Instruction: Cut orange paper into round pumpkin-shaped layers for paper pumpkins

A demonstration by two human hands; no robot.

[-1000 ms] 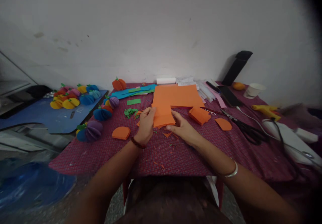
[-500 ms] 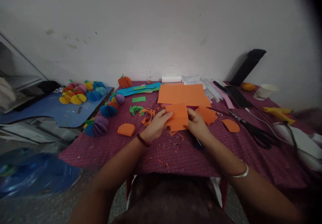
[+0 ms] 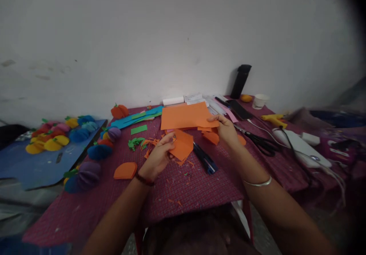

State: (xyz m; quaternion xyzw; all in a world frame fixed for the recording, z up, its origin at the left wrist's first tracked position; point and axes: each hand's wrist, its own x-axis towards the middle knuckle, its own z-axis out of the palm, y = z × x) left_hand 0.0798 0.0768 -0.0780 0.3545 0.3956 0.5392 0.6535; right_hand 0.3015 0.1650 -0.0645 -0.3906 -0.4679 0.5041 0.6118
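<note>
My left hand [image 3: 160, 156] is closed on a small piece of orange paper [image 3: 183, 145], held over the table's front middle. My right hand [image 3: 228, 132] pinches orange paper at the right end of the large orange sheets [image 3: 183, 117]. Whether it grips a large sheet or a separate piece on top, I cannot tell. A dark blue stapler [image 3: 205, 158] lies between my hands. Cut orange paper [image 3: 211, 137] rests beside my right fingers, and black-handled scissors [image 3: 261, 142] lie to the right. Rounded orange cutouts [image 3: 126, 170] are stacked to the left.
Colourful paper pumpkins [image 3: 57, 142] sit on a blue board [image 3: 17, 163] at left; more stand along the table edge. Green scraps [image 3: 136, 143] and blue strips [image 3: 134, 120] lie behind. A black bottle [image 3: 240, 81], paper cup [image 3: 260, 101] and yellow glue gun [image 3: 273, 120] stand at right.
My hands have moved apart: the left keeps the small orange paper, the right has gone to the large sheets. The stapler is now uncovered. The view has turned rightward.
</note>
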